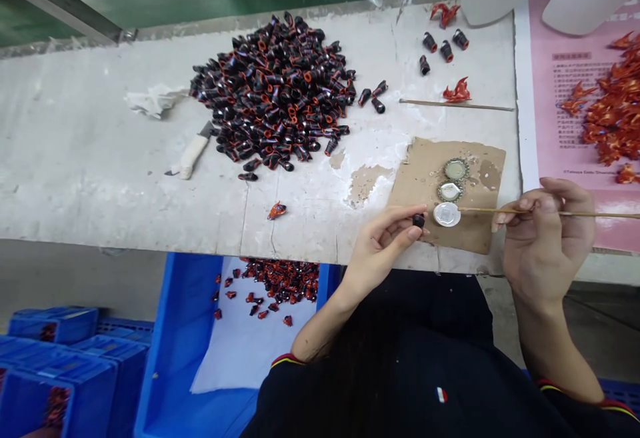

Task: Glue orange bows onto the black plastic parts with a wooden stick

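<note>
Between thumb and forefinger, my left hand (383,241) pinches a small dark molded part (419,221) at the edge of a cardboard piece (480,231). My right hand (550,238) grips a thin wooden stick (485,211), whose tip reaches a round white cap (447,215) on the cardboard. Two bottle caps (450,191) with pale contents sit in line above it. Left of these, a large pile of black parts with orange rims (280,85) covers the table. A lone orange-and-black piece (277,210) lies near the front edge.
Another stick (455,105) lies behind the cardboard, near an orange piece (457,90). More orange pieces (615,111) are heaped on a pink printed sheet (565,131). A white-wrapped blade (194,151) rests left. Below the table edge stands a blue bin (170,351) holding parts.
</note>
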Available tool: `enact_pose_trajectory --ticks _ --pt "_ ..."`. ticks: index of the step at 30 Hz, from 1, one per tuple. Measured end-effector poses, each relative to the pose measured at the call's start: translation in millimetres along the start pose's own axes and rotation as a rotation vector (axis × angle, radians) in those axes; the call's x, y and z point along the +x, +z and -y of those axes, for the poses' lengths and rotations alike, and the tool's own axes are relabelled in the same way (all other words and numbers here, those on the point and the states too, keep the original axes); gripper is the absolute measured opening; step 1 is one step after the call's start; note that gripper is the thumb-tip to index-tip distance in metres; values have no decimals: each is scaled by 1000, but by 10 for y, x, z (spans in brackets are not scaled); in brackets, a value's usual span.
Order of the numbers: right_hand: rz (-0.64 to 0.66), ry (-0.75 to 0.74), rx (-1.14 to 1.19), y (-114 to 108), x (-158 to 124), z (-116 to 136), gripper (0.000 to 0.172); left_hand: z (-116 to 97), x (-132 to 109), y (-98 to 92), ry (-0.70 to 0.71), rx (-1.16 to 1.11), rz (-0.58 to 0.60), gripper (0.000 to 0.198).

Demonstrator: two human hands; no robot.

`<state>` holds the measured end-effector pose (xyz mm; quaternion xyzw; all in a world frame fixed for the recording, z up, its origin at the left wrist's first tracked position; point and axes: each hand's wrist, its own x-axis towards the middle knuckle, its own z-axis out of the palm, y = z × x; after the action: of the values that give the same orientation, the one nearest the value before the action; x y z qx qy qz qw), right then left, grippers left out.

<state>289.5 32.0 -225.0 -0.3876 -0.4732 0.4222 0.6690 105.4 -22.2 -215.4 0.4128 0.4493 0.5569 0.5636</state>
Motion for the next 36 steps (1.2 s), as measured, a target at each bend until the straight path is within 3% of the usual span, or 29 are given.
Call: enact_pose_trajectory --ticks 4,10,15,20,26,36 --pt "-23 16 -1 5 1 -1 13 25 -8 13 -1 50 38 32" --pt "-34 -77 22 105 -34 21 14 64 5 53 216 316 1 33" --pt "88 -24 -2 182 -149 33 23 83 4 74 298 464 19 31" --pt "152 6 -12 162 -205 3 20 89 6 70 326 492 37 31" --pt "118 105 16 161 -222 14 14 86 4 65 330 503 36 31" --pt "94 135 40 172 -232 33 13 119 13 58 382 522 13 35"
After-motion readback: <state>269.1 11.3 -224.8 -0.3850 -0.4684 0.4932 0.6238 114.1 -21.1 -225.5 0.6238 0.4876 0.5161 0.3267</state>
